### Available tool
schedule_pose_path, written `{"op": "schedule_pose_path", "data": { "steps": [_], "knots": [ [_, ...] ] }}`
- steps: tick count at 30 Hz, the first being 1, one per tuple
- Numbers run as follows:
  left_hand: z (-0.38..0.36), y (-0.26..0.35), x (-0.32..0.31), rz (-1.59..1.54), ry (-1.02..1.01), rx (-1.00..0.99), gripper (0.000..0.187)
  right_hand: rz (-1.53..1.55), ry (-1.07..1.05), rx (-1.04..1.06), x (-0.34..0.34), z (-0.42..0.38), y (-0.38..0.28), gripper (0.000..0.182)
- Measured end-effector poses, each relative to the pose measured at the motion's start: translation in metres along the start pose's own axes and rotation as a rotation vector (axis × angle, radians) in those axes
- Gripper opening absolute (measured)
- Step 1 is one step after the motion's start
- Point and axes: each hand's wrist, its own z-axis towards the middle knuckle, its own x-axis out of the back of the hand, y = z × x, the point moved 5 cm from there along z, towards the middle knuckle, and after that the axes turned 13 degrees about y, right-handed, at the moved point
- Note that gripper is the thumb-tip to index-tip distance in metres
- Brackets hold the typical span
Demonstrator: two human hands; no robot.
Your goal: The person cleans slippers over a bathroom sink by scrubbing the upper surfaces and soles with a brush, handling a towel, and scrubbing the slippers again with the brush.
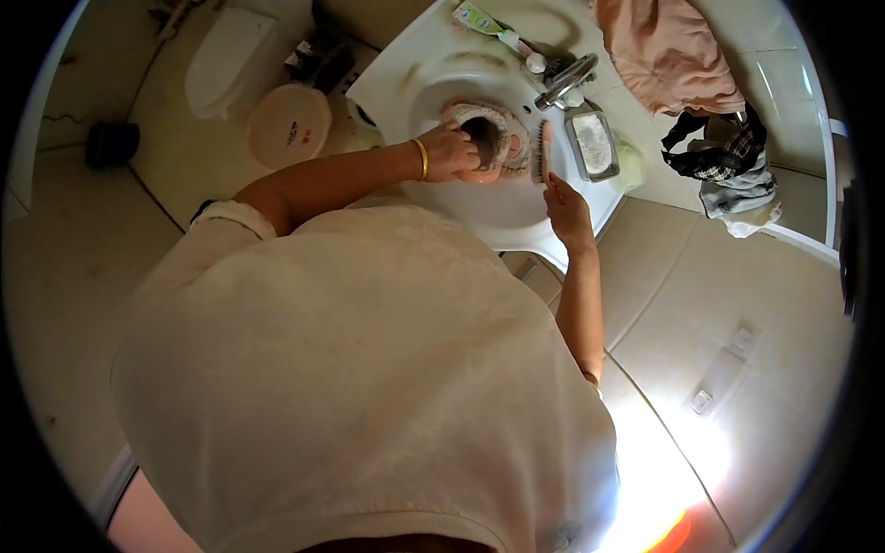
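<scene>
Over the white washbasin point(498, 210), my left hand point(449, 153) is closed on the near side of a fuzzy pinkish slipper point(513, 136), whose dark opening faces up. A gold bangle point(422, 159) circles that wrist. To the right, my right hand point(569, 214) grips the lower end of a scrubbing brush point(546, 147) with a pink back. Its bristles point left, right at the slipper's edge. The chrome tap point(566, 81) stands just beyond the brush.
A grey dish with a white block point(592, 146) sits on the basin's right ledge. Toothpaste point(477, 17) lies on the back rim. Clothes point(666, 57) hang at the right. On the floor at left are a pink basin point(289, 127) and a toilet point(230, 63).
</scene>
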Motion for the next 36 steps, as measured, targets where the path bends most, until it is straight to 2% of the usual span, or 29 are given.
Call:
{"op": "schedule_pose_path", "data": {
  "steps": [2, 5, 6, 8, 11, 14, 17, 18, 19, 22, 23, 26, 27, 30, 33, 36],
  "knots": [
    [-0.006, 0.001, -0.012, 0.000, -0.169, 0.024, 0.015, 0.130, -0.049, -0.040, 0.000, -0.006, -0.004, 0.040],
    [-0.007, 0.011, -0.026, 0.085, -0.288, -0.026, 0.023, 0.222, -0.156, -0.158, 0.011, -0.022, -0.029, 0.042],
    [-0.005, 0.014, -0.027, 0.076, -0.291, -0.039, 0.029, 0.237, -0.199, -0.204, 0.013, -0.027, -0.038, 0.042],
    [-0.001, 0.018, -0.027, 0.057, -0.297, -0.063, 0.042, 0.160, -0.243, -0.140, 0.013, -0.032, -0.041, 0.042],
    [0.002, 0.008, -0.037, -0.061, -0.251, -0.114, 0.048, -0.013, -0.292, -0.062, 0.019, -0.040, -0.050, 0.040],
    [0.002, -0.009, -0.028, -0.326, -0.136, 0.120, 0.051, -0.115, -0.327, 0.008, 0.020, -0.049, -0.054, 0.035],
    [-0.011, -0.030, -0.018, -0.064, 0.080, 0.461, 0.050, -0.191, -0.373, 0.156, -0.005, -0.059, -0.044, 0.033],
    [-0.013, -0.031, -0.021, -0.037, 0.070, 0.516, 0.048, -0.222, -0.385, 0.218, -0.015, -0.060, -0.043, 0.033],
    [-0.016, -0.032, -0.025, -0.008, 0.063, 0.570, 0.046, -0.392, -0.456, 0.231, -0.022, -0.059, -0.052, 0.029],
    [-0.013, -0.034, -0.028, -0.046, -0.035, 0.672, 0.042, -0.473, -0.367, 0.196, -0.054, -0.049, -0.055, 0.029],
    [-0.010, -0.035, -0.028, -0.079, -0.079, 0.699, 0.041, -0.497, -0.368, 0.160, -0.057, -0.048, -0.057, 0.036],
    [-0.008, -0.038, -0.027, -0.077, -0.017, 0.637, 0.041, -0.434, -0.360, 0.105, -0.036, -0.056, -0.053, 0.044],
    [-0.009, -0.038, -0.025, -0.086, -0.030, 0.659, 0.041, -0.337, -0.314, 0.153, -0.024, -0.063, -0.046, 0.046],
    [-0.007, -0.037, -0.024, -0.110, -0.033, 0.708, 0.038, -0.169, -0.458, -0.037, 0.022, -0.079, -0.078, 0.041],
    [-0.012, -0.041, -0.047, -0.121, -0.030, 0.708, 0.033, -0.120, -0.316, 0.049, 0.002, -0.081, -0.073, 0.030],
    [-0.010, -0.045, -0.049, -0.117, -0.081, 0.657, 0.029, -0.291, -0.208, -0.001, -0.035, -0.056, -0.078, 0.023]
  ]
}}
